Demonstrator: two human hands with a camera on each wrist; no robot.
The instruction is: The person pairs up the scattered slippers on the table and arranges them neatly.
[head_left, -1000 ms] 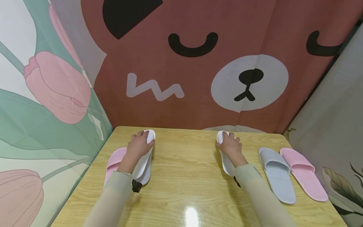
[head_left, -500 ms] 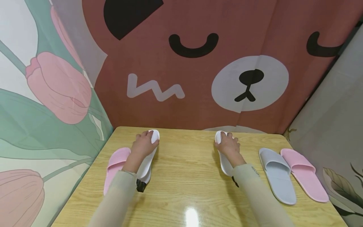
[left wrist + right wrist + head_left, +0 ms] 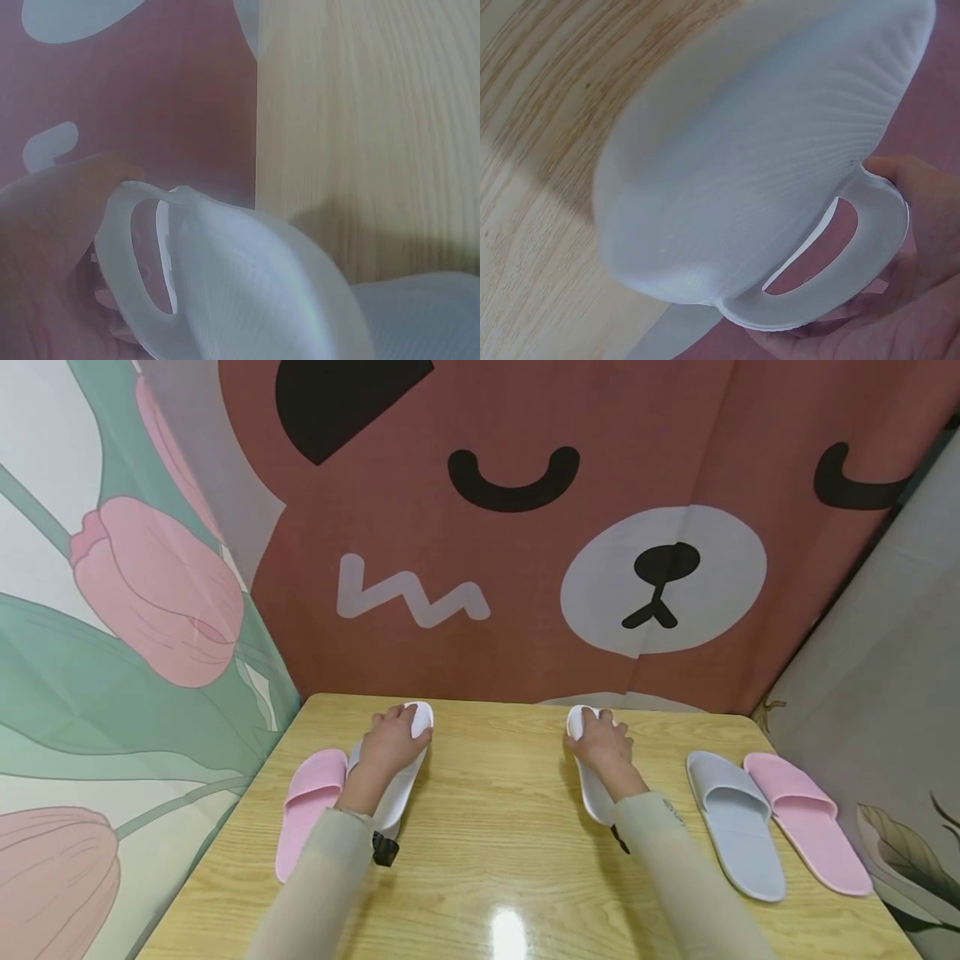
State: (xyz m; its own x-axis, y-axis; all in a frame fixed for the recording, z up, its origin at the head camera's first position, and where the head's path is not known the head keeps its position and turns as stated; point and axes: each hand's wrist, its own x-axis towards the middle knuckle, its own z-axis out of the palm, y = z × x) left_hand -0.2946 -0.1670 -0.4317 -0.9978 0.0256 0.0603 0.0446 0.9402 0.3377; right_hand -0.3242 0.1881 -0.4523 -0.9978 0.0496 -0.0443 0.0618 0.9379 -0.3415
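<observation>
My left hand (image 3: 392, 745) grips a white slipper (image 3: 406, 785) over its strap, toe pointing away. In the left wrist view that slipper (image 3: 247, 285) is raised over the table, with part of a grey slipper (image 3: 424, 311) behind it. A pink slipper (image 3: 311, 793) lies to the left of this hand. My right hand (image 3: 604, 745) holds the other white slipper (image 3: 592, 789) by its strap. The right wrist view shows thumb and fingers curled around the strap (image 3: 855, 262), the sole (image 3: 735, 165) tilted above the wood.
On the right side of the wooden table (image 3: 487, 827) a grey slipper (image 3: 735, 831) and a pink slipper (image 3: 810, 827) lie side by side. A brown bear-print cloth (image 3: 510, 652) hangs at the back edge, with printed cloths on both sides.
My left hand has moved right with its white slipper, off the grey slipper and uncovering more of the pink one. The right hand has shifted slightly left with its slipper.
</observation>
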